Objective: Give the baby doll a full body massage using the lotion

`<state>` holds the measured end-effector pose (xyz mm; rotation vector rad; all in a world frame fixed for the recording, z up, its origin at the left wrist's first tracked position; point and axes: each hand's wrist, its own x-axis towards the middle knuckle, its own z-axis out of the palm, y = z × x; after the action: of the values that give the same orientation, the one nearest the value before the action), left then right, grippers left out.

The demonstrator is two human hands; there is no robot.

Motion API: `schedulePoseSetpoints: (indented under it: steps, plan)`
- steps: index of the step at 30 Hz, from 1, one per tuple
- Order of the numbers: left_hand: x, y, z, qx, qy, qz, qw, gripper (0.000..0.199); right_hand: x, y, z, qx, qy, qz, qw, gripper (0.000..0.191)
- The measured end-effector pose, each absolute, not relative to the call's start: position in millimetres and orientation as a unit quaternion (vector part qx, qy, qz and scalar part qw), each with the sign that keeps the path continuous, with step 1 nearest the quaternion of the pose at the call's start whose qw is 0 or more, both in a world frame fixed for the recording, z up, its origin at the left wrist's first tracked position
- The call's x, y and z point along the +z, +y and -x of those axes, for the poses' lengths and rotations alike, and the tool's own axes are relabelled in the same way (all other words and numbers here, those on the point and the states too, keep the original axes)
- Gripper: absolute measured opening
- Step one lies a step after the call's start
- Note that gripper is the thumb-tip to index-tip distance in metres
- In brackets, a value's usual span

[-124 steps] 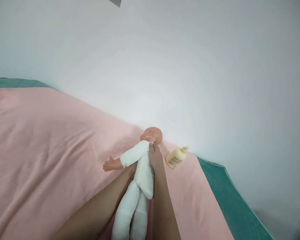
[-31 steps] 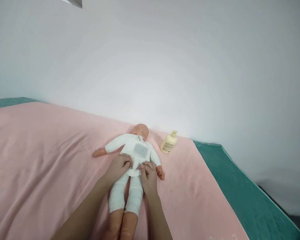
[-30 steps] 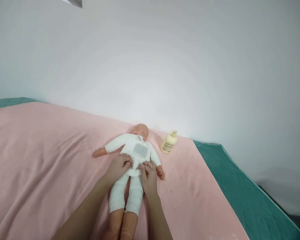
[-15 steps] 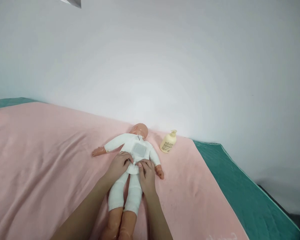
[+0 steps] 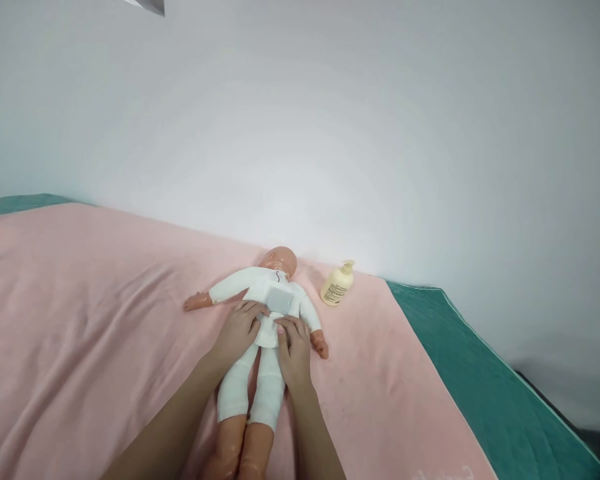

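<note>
A baby doll [image 5: 266, 393] with a white cloth body and tan plastic head, hands and lower legs lies stretched out, its head at the far end. On its chest is a pale grey rectangular panel [image 5: 279, 301]. My left hand [image 5: 239, 328] rests on the left side of the doll's belly, fingers laid over the cloth just below the panel. Across from it, my right hand [image 5: 295, 347] lies on the right side of the belly with its fingers bent and the thumb apart. Both palms' undersides are hidden.
A cream pump bottle [image 5: 337, 287] stands right of the doll's head. Beneath everything is a pink blanket [image 5: 105, 300], wrinkled at left, over a green sheet [image 5: 470, 353] that shows at both sides. A pale wall [image 5: 300, 133] rises behind.
The fingers of my left hand have shifted slightly up towards the panel and lie flatter. My right hand's fingers have moved a little. The doll and bottle stay in place.
</note>
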<state>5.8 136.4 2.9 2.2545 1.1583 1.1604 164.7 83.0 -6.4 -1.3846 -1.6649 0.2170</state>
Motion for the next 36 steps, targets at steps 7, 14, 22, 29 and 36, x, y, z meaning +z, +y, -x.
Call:
schedulePoseSetpoints:
  steps: [7, 14, 22, 29, 36]
  plan:
    - [23, 150, -6, 0.422, 0.41, -0.788, 0.182, 0.03, 17, 110, -168, 0.079, -0.624, 0.59, 0.506, 0.037]
    - [41, 189, -16, 0.431, 0.372, -0.815, 0.113, 0.034, 33, 158, -176, 0.064, -0.63, 0.573, 0.52, 0.034]
    - [19, 200, -22, 0.345, 0.424, -0.834, 0.078, 0.025, 14, 170, -171, 0.07, -0.667, 0.6, 0.436, 0.035]
    - [16, 199, -21, 0.334, 0.436, -0.832, 0.079, 0.024, 12, 170, -169, 0.075, -0.676, 0.597, 0.426, 0.031]
    - [4, 203, -21, 0.401, 0.398, -0.822, 0.068, 0.032, 13, 164, -169, 0.074, -0.681, 0.553, 0.474, 0.025]
